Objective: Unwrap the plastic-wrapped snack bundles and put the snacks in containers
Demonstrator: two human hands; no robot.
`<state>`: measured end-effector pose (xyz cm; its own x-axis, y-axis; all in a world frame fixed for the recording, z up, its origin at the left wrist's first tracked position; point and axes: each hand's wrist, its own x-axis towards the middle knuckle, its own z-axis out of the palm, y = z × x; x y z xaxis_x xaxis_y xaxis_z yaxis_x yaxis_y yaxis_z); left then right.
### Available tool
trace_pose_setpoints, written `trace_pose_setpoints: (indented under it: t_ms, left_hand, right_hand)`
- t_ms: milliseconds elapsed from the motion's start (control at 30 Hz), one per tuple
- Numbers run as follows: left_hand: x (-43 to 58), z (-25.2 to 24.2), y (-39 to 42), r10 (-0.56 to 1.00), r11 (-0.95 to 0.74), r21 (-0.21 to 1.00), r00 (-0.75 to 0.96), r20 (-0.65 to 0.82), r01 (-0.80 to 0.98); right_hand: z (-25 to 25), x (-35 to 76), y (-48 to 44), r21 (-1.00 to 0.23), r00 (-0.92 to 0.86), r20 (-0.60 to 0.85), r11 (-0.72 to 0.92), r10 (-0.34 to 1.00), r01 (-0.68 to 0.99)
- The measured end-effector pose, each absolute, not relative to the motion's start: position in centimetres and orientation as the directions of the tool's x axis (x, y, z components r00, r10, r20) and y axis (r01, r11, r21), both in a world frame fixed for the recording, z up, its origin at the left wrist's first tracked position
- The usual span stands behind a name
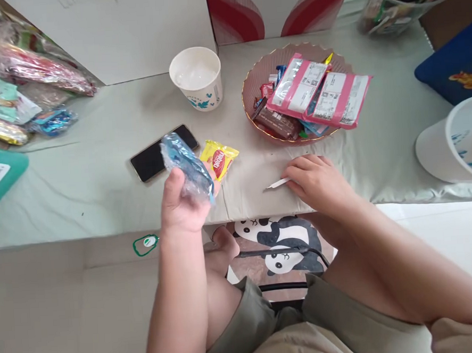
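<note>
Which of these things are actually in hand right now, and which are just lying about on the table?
In hand:
- blue snack wrapper, held up by the left hand
- small white tool, under the right hand

Lying about:
- yellow snack packet
- phone
- paper cup
- pink snack bowl with pink packets
- white water carton

head cam: sitting at head height | looking forward and down | taking in table (100,174) edge and lap from close
</note>
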<state>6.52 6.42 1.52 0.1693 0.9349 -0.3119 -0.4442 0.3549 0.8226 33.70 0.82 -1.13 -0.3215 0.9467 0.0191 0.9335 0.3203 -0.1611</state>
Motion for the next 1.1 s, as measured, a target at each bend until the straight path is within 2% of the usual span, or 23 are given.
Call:
trace_pose_setpoints:
  t_ms: [100,167,267,333,433,633,767,867,933,1100]
  left_hand:
    - [9.3,0.8,5.9,0.916,0.400,0.700,0.273,-0.292,-0.591]
    - [10.6,0.4,5.7,0.912,0.410,0.669,0.275,-0.304,-0.620]
    - [11.6,-0.2,5.7,0.919,0.393,0.694,0.254,-0.300,-0.603]
    - [11.7,-0.9,5.8,0.931,0.365,0.747,0.226,-0.287,-0.556]
    - [11.4,-2.3,6.6,0.954,0.298,0.827,0.145,-0.261,-0.477]
    - [10.7,-3.8,7.8,0.996,0.081,0.917,0.014,-0.083,-0.391]
    - [11.3,-2.7,6.3,0.982,0.185,0.902,0.109,-0.154,-0.391]
    - [12.0,-1.8,4.9,0.960,0.271,0.905,0.162,-0.229,-0.328]
    - [12.3,-1.7,4.5,0.960,0.266,0.921,0.167,-0.225,-0.285]
    - [12.4,-1.7,4.2,0.969,0.222,0.942,0.168,-0.183,-0.251]
  right_hand:
    - [-0.9,33.9,0.6,-0.229,-0.281,0.064,0.288,0.958,0.930]
    - [-0.5,33.9,0.2,-0.378,-0.189,0.073,0.203,0.979,0.903]
    - [0.2,34.0,-0.3,-0.659,-0.089,-0.005,0.064,0.996,0.749]
    - [0.5,33.9,-0.4,-0.752,-0.076,-0.061,0.004,0.995,0.659]
    - [0.8,33.6,-0.3,-0.803,-0.069,-0.106,-0.044,0.992,0.595]
    - [0.4,32.1,0.1,-0.874,-0.034,-0.156,-0.122,0.987,0.470]
    - [0.0,31.4,0.2,-0.928,-0.036,-0.220,-0.197,0.975,0.314]
    - [-0.1,30.8,0.2,-0.938,-0.101,-0.150,-0.109,0.983,0.330]
    - [-0.1,30.4,0.3,-0.938,-0.131,-0.124,-0.073,0.984,0.339]
    - [-0.5,29.5,0.6,-0.926,-0.187,-0.204,-0.127,0.961,0.355]
